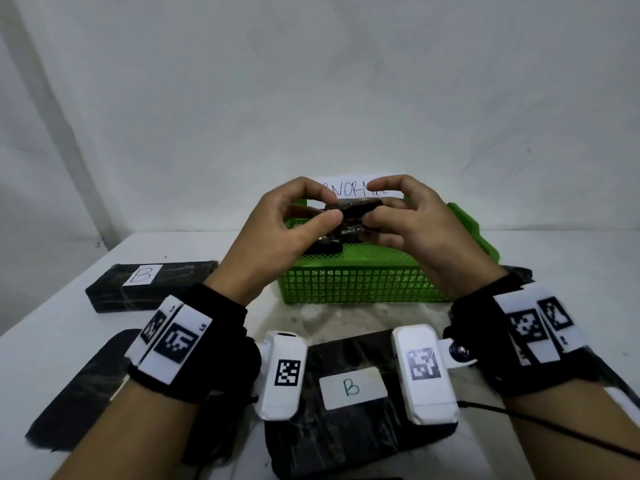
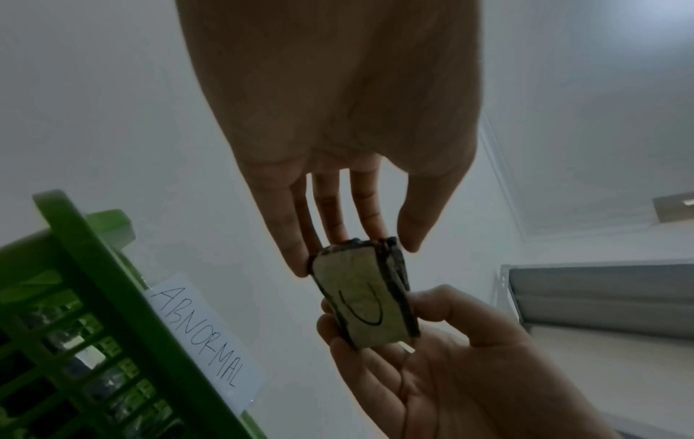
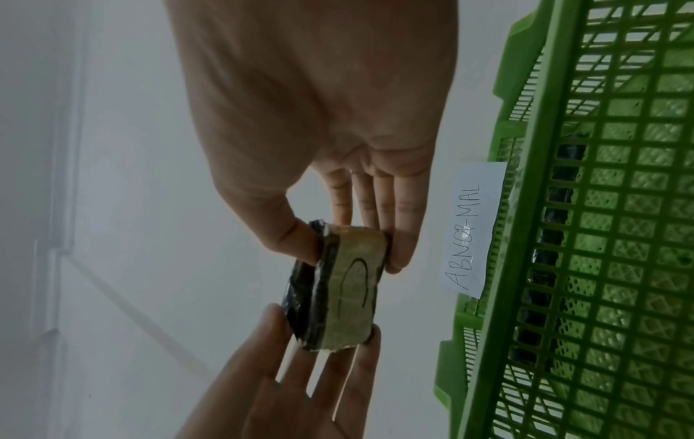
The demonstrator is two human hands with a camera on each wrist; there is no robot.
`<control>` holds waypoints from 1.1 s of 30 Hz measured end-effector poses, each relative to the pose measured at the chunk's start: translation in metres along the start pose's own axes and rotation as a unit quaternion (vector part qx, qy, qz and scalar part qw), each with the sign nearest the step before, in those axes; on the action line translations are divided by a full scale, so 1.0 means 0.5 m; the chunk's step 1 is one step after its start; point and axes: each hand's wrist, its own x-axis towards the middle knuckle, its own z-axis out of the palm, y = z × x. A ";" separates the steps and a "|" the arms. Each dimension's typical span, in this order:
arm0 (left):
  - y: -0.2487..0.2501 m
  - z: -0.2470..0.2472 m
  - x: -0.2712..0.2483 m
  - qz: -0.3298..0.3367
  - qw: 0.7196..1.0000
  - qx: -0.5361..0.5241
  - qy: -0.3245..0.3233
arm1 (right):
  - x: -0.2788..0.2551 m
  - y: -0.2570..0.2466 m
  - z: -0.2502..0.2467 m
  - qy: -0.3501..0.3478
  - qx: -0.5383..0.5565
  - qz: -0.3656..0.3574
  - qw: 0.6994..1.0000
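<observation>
A: Sample position?
B: One small black-wrapped packet (image 1: 349,216), held clear of the counter (image 1: 45,317) between both hands. In the head view it sits in front of the far rim of the green basket (image 1: 346,285). Both wrist views show a hand-drawn curved mark on its pale face.
A: Grip?
B: On the left hand (image 1: 277,237), the grip is pinching one end, thumb against fingers. On the right hand (image 1: 422,233), the grip is pinching the opposite end the same way.
A: Surroundings?
B: The basket stands near the counter's far edge and holds dark wrapped pieces (image 1: 325,247). A paper slip (image 2: 202,338) at its far rim reads ABNORMAL. One black block labelled B (image 1: 152,285) lies toward the left edge. A second B block (image 1: 346,438) lies at the near edge, between the wrists.
</observation>
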 end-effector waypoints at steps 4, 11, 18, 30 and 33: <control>0.000 -0.002 0.000 0.013 1.000 -0.007 0.013 | -0.001 0.003 0.001 -0.006 -0.012 -0.018 1.000; -0.002 0.014 -0.001 0.015 1.000 -0.004 -0.012 | -0.005 0.013 0.014 0.065 -0.133 -0.097 0.984; -0.002 0.008 0.000 -0.042 0.999 -0.002 -0.027 | -0.005 0.011 0.009 0.036 -0.082 -0.098 0.991; 0.007 -0.010 -0.005 -0.009 0.998 -0.018 -0.056 | -0.014 -0.007 0.002 -0.023 -0.080 -0.037 0.996; 0.009 -0.008 -0.004 -0.008 0.997 -0.041 -0.058 | -0.013 -0.002 0.005 0.006 -0.105 -0.097 0.990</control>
